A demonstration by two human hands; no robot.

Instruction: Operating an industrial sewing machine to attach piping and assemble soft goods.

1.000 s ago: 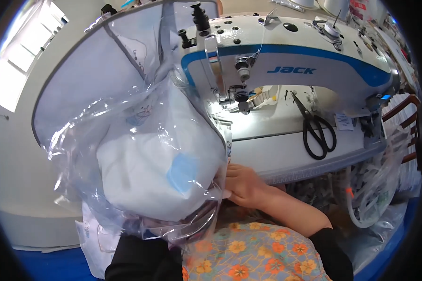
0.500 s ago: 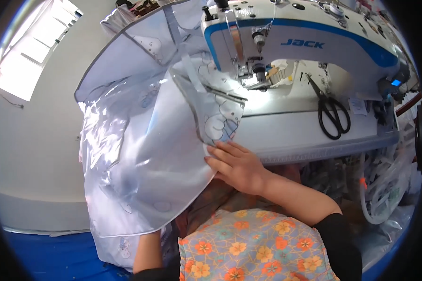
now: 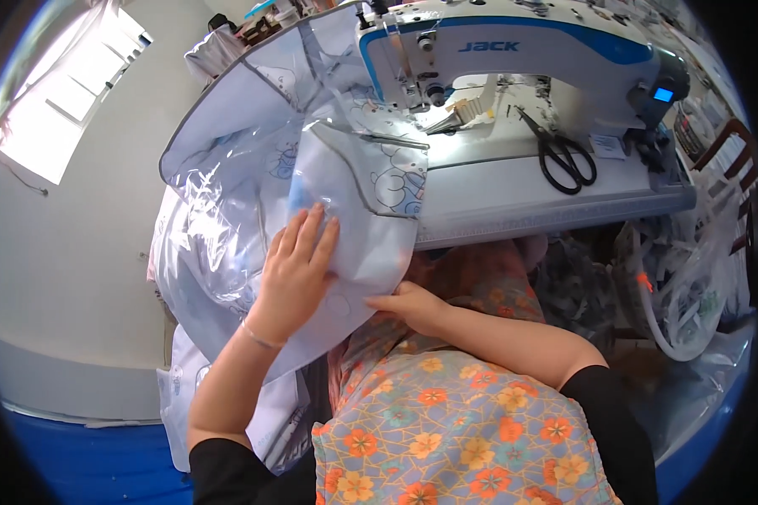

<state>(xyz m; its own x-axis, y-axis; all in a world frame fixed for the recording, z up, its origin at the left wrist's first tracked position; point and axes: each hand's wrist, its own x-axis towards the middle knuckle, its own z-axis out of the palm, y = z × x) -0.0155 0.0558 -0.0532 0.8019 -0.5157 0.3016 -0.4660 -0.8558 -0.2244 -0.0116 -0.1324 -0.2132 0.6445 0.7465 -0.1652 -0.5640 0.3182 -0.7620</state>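
Observation:
A large white sheet material [image 3: 362,244] with dark-edged seams, glossy clear parts and printed cartoon animals drapes off the left of the sewing table. My left hand [image 3: 296,273] lies on top of it, fingers stretched out and nearly flat. At the sheet's lower right edge my right hand [image 3: 414,308] pinches the border between thumb and fingers; some of its fingertips are hidden. The sheet's upper right corner reaches up beside the needle area of a white and blue sewing machine [image 3: 547,46]. A thin dark-edged strip [image 3: 396,140] lies across the sheet there.
Black-handled scissors [image 3: 568,164] rest on the machine bed [image 3: 497,189], right of the needle. A clear plastic bag [image 3: 691,278] hangs at the right. My flowered apron [image 3: 455,429] covers my lap. A wall [image 3: 76,252] and blue floor covering [image 3: 84,459] are at the left.
My left hand has come out from under the sheet and now lies on top. My right hand has moved down along the sheet's edge, away from the printed corner. The view has shifted.

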